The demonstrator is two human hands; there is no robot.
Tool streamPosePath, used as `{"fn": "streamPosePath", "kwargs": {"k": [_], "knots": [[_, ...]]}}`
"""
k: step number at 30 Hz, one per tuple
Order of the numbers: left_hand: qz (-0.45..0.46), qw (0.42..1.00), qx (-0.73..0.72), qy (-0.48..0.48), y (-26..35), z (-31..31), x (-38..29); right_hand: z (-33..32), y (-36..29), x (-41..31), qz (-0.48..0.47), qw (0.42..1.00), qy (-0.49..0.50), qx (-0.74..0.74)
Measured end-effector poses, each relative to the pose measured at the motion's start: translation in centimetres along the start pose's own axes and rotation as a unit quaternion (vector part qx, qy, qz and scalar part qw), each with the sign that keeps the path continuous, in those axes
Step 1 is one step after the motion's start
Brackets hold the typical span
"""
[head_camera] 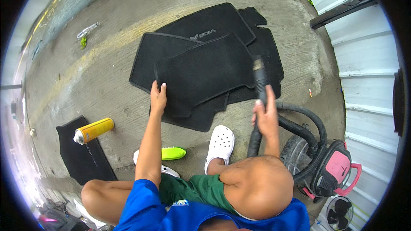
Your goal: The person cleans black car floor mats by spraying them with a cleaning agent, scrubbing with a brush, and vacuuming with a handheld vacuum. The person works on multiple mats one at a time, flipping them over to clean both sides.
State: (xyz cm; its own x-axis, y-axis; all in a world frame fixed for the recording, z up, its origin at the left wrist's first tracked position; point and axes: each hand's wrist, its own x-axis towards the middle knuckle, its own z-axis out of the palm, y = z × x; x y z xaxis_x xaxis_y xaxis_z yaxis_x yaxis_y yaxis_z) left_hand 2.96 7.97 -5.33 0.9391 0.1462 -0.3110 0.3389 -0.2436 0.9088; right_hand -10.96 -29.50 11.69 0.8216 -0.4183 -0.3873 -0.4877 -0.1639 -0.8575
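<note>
Several black carpet car floor mats lie overlapped on the concrete floor, in front of me. My left hand (158, 98) grips the near left edge of the top floor mat (208, 70), thumb on its upper face. In my right hand (266, 112) is the end of a black vacuum cleaner hose (260, 86), its tip over the right edge of the top mat and blurred. The hose runs to a black and pink vacuum cleaner (335, 166) at my right. Beneath the top mat, other mats (205, 25) stick out on several sides.
At the left, a yellow spray can (96, 130) lies on another black mat (80, 160). A green brush (173, 153) is beside my left clog. A clear bottle (87, 30) lies farther off. A small fan (339, 213) and a corrugated metal wall (362, 93) are at the right.
</note>
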Motion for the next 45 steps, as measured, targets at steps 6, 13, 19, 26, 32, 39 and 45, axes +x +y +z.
{"fn": "streamPosePath", "kwargs": {"k": [6, 13, 19, 26, 32, 39, 45], "knots": [[0.0, 0.949, 0.314, 0.015, 6.6, 0.7, -0.1, 4.6, 2.0, -1.4, 0.016, 0.989, -0.115, -0.091], [-0.123, 0.863, -0.39, -0.297, 7.9, -2.6, 1.9, 6.9, 4.9, 1.8, -0.079, 0.974, -0.082, -0.196], [-0.279, 0.883, -0.355, -0.126, 0.7, 0.9, -2.8, 7.9, 6.3, 2.0, -0.143, 0.972, -0.031, -0.186], [-0.278, 0.894, -0.248, -0.248, 2.2, -0.5, -3.4, 7.0, 3.4, 1.0, -0.046, 0.977, -0.048, -0.202], [-0.299, 0.861, -0.381, -0.154, -2.9, -0.1, -3.0, 11.0, 3.1, -4.7, -0.088, 0.894, -0.384, -0.215], [-0.244, 0.821, -0.487, -0.169, -0.4, 0.2, -3.8, 10.4, 4.1, -6.1, -0.139, 0.905, -0.376, -0.146], [-0.262, 0.842, -0.459, -0.106, 0.4, 0.6, -3.8, 9.4, 6.5, -6.5, -0.113, 0.918, -0.315, -0.211]]}}
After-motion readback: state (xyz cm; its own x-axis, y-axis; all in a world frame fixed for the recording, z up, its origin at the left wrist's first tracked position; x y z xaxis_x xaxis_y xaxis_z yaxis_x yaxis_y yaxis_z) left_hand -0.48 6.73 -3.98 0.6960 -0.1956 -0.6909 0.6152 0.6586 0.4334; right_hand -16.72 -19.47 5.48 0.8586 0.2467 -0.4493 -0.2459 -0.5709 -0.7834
